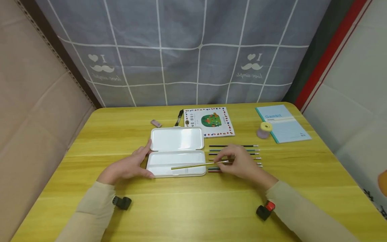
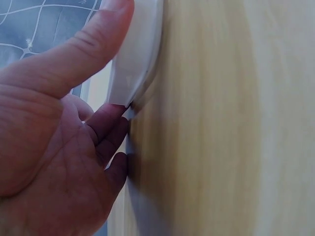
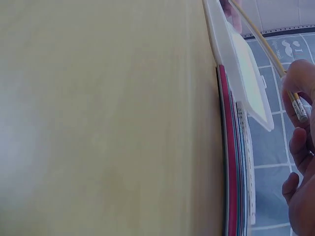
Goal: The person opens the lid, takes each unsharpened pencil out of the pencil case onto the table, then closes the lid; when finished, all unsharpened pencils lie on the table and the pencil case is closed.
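An open white pencil case (image 1: 176,153) lies in the middle of the yellow table (image 1: 193,208), lid flipped back. My left hand (image 1: 128,166) holds the case's left end, thumb on its rim (image 2: 133,64) and fingers against its side. My right hand (image 1: 240,163) pinches a yellow pencil (image 1: 196,165) near its eraser end (image 3: 298,109); the pencil reaches leftward over the case's lower tray. Several more pencils (image 1: 234,151) lie in a row just right of the case, partly under the right hand.
Behind the case lie a small picture book (image 1: 210,121), a black pen (image 1: 179,117) and a pink eraser (image 1: 156,123). A light blue notebook (image 1: 282,122) and a tape roll (image 1: 264,130) sit at the back right. A grey checked cloth hangs behind the table.
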Demonstrator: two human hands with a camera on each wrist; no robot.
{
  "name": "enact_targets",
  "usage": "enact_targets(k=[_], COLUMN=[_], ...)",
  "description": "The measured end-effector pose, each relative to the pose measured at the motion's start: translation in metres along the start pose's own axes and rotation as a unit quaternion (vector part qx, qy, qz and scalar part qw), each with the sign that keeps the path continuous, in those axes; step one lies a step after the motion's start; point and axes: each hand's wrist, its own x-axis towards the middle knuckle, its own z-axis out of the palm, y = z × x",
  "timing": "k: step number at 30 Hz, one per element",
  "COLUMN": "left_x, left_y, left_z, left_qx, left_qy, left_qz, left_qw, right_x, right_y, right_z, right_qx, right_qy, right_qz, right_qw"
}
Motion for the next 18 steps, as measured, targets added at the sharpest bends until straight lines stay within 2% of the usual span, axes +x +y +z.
enact_targets(k=[4, 10, 18], left_x=[-0.001, -0.003, -0.003], left_y=[0.000, 0.004, 0.005], left_z=[-0.001, -0.002, -0.002], left_qx=[-0.006, -0.007, -0.008], left_qy=[-0.001, -0.001, 0.000], left_qz=[-0.003, -0.007, -0.006], left_qw=[1.0000, 1.0000, 1.0000], right_x=[-0.017, -0.041, -0.062], right_y=[0.005, 0.017, 0.025], right_z=[-0.012, -0.027, -0.040], right_qx=[-0.003, -0.011, -0.006], right_qy=[0.012, 0.034, 0.029], right_qz=[0.003, -0.041, -0.013], right_qw=[1.000, 0.999, 0.999])
